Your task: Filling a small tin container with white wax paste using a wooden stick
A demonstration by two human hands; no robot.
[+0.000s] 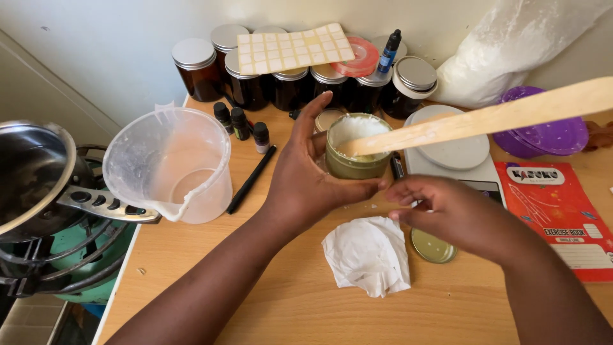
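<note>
Left hand [306, 185] clamped round cream jar [356, 148] — right hand [447, 214] seemingly half-curled, empty; hold jar level, wooden stirrer [485, 118] centred.

Sheet of blank cream labels [295, 48]: rectangular, lying across the amber jar lids at the rear. Red exercise book [562, 214]: white printed cover panels, flat on the surface, right edge. No screens legible.

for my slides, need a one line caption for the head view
Left hand grips a small jar holding a wooden stick; right hand beside it.
</note>
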